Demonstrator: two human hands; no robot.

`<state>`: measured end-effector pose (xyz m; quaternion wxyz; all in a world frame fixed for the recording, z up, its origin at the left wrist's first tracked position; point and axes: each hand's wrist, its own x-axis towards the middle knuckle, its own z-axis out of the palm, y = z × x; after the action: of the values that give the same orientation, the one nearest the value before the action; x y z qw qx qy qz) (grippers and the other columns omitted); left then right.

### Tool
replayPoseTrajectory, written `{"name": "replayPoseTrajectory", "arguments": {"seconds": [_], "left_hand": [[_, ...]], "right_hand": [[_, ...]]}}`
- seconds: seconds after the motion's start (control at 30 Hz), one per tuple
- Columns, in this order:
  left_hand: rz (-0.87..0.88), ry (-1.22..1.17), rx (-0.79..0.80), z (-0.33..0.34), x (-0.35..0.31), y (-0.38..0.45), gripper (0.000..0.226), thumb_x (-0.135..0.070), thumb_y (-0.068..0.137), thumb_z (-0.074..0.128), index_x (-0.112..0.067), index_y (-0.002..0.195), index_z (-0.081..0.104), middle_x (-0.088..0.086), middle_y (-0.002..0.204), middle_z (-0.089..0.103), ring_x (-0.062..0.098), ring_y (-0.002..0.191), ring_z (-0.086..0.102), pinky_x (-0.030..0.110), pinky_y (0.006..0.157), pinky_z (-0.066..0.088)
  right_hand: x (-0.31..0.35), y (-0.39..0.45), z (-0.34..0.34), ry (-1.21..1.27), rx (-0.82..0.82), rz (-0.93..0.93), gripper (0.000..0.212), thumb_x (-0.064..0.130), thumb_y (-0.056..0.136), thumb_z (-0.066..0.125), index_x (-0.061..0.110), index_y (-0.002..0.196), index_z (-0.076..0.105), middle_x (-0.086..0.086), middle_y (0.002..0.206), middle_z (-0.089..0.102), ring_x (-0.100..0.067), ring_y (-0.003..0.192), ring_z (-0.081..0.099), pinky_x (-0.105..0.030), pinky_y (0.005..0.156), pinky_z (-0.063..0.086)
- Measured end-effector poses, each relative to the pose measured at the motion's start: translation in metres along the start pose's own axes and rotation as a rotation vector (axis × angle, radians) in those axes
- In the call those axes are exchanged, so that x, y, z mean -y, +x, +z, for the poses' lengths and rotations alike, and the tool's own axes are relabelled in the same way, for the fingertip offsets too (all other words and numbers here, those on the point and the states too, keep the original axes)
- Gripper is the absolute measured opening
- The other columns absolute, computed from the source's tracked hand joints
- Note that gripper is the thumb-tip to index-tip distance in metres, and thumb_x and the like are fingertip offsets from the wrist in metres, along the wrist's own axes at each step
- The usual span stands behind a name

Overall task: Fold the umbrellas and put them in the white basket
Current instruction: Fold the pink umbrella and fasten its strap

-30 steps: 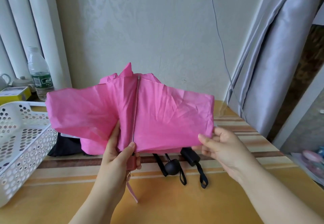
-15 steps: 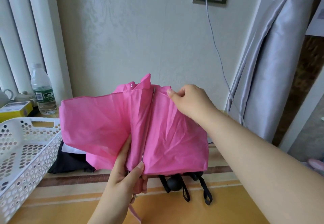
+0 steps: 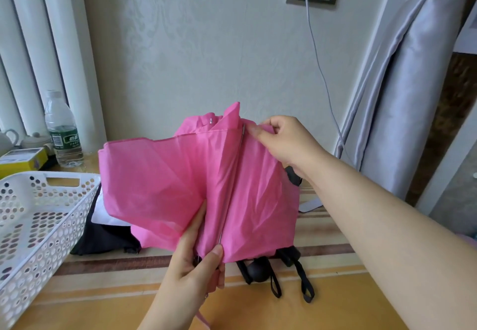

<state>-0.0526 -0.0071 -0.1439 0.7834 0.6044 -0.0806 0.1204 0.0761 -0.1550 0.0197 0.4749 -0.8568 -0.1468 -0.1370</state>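
The right hand (image 3: 284, 141) is pinching the top edge of the pink umbrella (image 3: 167, 182) beside its metal rib, while the left hand (image 3: 196, 265) is gripping the gathered base above the table (image 3: 258, 311). The canopy is likely light, limp and slippery; take hold along the stiff rib, then transfer to the white basket (image 3: 38, 216) nearby.

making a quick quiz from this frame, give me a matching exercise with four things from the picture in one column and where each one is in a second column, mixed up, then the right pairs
Things
1. pink umbrella
2. white basket
3. water bottle
4. black umbrella

Places
A. lying on the table behind and under the pink canopy, straps toward the camera
B. standing at the back left by the curtain
C. held up between the left hand and the right hand
D. at the left edge of the table

Pairs: 1-C, 2-D, 3-B, 4-A
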Motion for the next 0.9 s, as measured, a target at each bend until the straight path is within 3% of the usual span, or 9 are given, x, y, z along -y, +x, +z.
{"name": "replayPoseTrajectory", "arguments": {"seconds": [0.1, 0.17, 0.23, 0.33, 0.47, 0.6, 0.73, 0.9], "left_hand": [[-0.025, 0.016, 0.011, 0.001, 0.000, -0.002, 0.073, 0.002, 0.092, 0.053, -0.065, 0.119, 0.049, 0.012, 0.056, 0.043, 0.025, 0.050, 0.045, 0.028, 0.050, 0.042], [-0.033, 0.021, -0.006, 0.003, -0.001, -0.003, 0.073, 0.003, 0.091, 0.052, -0.064, 0.119, 0.049, 0.013, 0.056, 0.042, 0.024, 0.049, 0.044, 0.027, 0.049, 0.042], [-0.034, 0.031, -0.013, 0.003, -0.003, -0.002, 0.072, 0.004, 0.091, 0.052, -0.060, 0.123, 0.047, 0.012, 0.054, 0.043, 0.024, 0.049, 0.046, 0.028, 0.048, 0.042], [-0.023, 0.057, 0.007, 0.003, -0.007, -0.004, 0.069, 0.005, 0.092, 0.050, -0.053, 0.130, 0.042, 0.012, 0.052, 0.046, 0.023, 0.047, 0.047, 0.025, 0.045, 0.040], [-0.029, 0.081, 0.037, 0.005, -0.009, -0.006, 0.069, 0.003, 0.092, 0.051, -0.053, 0.132, 0.040, 0.016, 0.054, 0.048, 0.025, 0.049, 0.049, 0.023, 0.046, 0.041], [-0.027, 0.094, 0.027, 0.005, -0.009, -0.006, 0.068, 0.004, 0.092, 0.051, -0.051, 0.132, 0.040, 0.015, 0.052, 0.047, 0.022, 0.046, 0.048, 0.021, 0.044, 0.040], [-0.032, 0.088, 0.044, 0.005, -0.012, -0.007, 0.068, 0.003, 0.093, 0.050, -0.051, 0.131, 0.040, 0.015, 0.053, 0.047, 0.020, 0.046, 0.048, 0.020, 0.044, 0.040], [-0.028, 0.070, 0.037, 0.005, -0.009, -0.005, 0.067, 0.004, 0.092, 0.051, -0.050, 0.131, 0.042, 0.015, 0.053, 0.049, 0.024, 0.047, 0.049, 0.022, 0.044, 0.040]], "right_hand": [[0.009, 0.002, -0.005, -0.153, -0.032, 0.029, 0.027, 0.042, 0.081, 0.074, 0.022, 0.073, 0.059, 0.008, 0.075, 0.059, -0.016, 0.078, 0.061, -0.026, 0.062, 0.045], [0.009, 0.004, -0.007, -0.197, -0.090, 0.072, 0.034, 0.047, 0.076, 0.077, 0.021, 0.070, 0.055, 0.007, 0.073, 0.056, -0.015, 0.070, 0.056, -0.025, 0.055, 0.042], [0.006, 0.005, -0.010, -0.117, -0.099, 0.115, 0.033, 0.044, 0.079, 0.076, 0.020, 0.069, 0.057, 0.004, 0.070, 0.059, -0.016, 0.065, 0.056, -0.025, 0.056, 0.044], [0.006, 0.006, -0.013, 0.098, -0.032, 0.170, 0.019, 0.029, 0.085, 0.073, 0.018, 0.076, 0.061, -0.002, 0.076, 0.065, -0.017, 0.066, 0.059, -0.032, 0.071, 0.053], [0.011, 0.004, -0.017, 0.073, 0.038, 0.149, 0.022, 0.031, 0.077, 0.080, 0.017, 0.079, 0.064, 0.001, 0.074, 0.065, -0.016, 0.068, 0.063, -0.034, 0.075, 0.055], [0.014, 0.001, -0.021, -0.153, -0.074, 0.147, 0.037, 0.043, 0.068, 0.084, 0.017, 0.075, 0.059, 0.001, 0.077, 0.063, -0.014, 0.066, 0.060, -0.025, 0.055, 0.046], [0.014, -0.001, -0.016, -0.036, -0.019, 0.112, 0.026, 0.031, 0.071, 0.085, 0.021, 0.075, 0.061, 0.002, 0.078, 0.063, -0.015, 0.071, 0.062, -0.024, 0.061, 0.047], [0.015, -0.002, -0.016, -0.078, 0.029, 0.123, 0.024, 0.036, 0.077, 0.080, 0.021, 0.076, 0.060, 0.007, 0.072, 0.058, -0.008, 0.065, 0.057, -0.019, 0.056, 0.043]]}}
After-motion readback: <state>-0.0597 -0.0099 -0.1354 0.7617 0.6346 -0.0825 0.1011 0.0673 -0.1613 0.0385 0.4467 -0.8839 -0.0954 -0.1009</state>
